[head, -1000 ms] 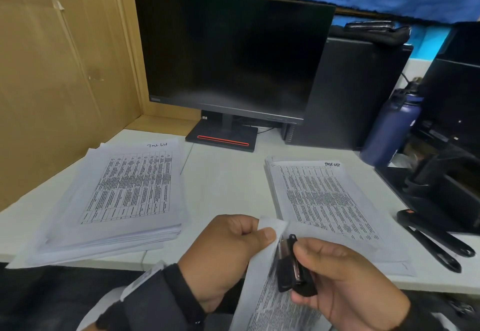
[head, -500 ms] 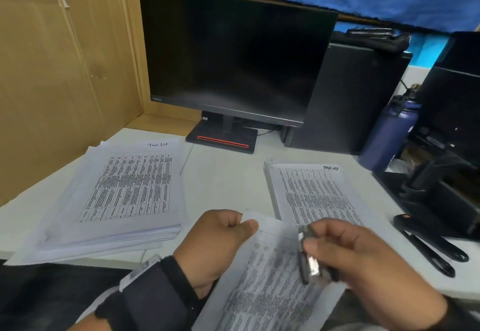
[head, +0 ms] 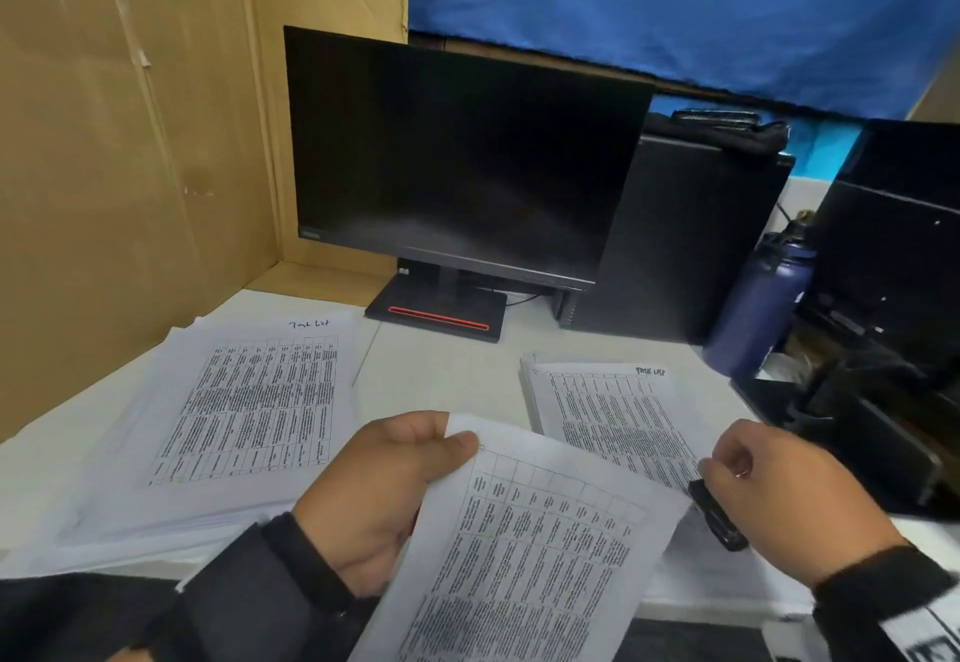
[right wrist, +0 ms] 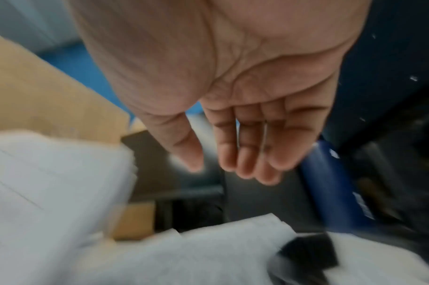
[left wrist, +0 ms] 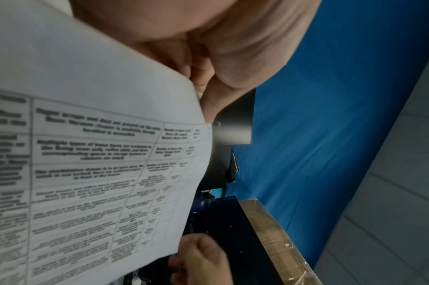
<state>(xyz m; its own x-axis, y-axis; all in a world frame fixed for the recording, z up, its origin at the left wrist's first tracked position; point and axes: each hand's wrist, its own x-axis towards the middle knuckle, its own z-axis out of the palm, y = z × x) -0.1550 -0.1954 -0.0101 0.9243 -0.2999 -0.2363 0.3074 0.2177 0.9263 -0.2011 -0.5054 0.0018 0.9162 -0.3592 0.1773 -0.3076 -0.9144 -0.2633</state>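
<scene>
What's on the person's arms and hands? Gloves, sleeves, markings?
No gloves: the left hand and right hand are bare. Both arms wear dark long sleeves with ribbed knit cuffs, the left sleeve and right sleeve alike. A white printed label sits on the right sleeve; its print is too blurred to read.

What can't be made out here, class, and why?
- Print on the sheet: too small in head view, blurred in left wrist view.
- Stapler: blurred in right wrist view, one end hidden by the right hand in head view.
- Sheet's lower end: cut off by head view's edge.
</scene>
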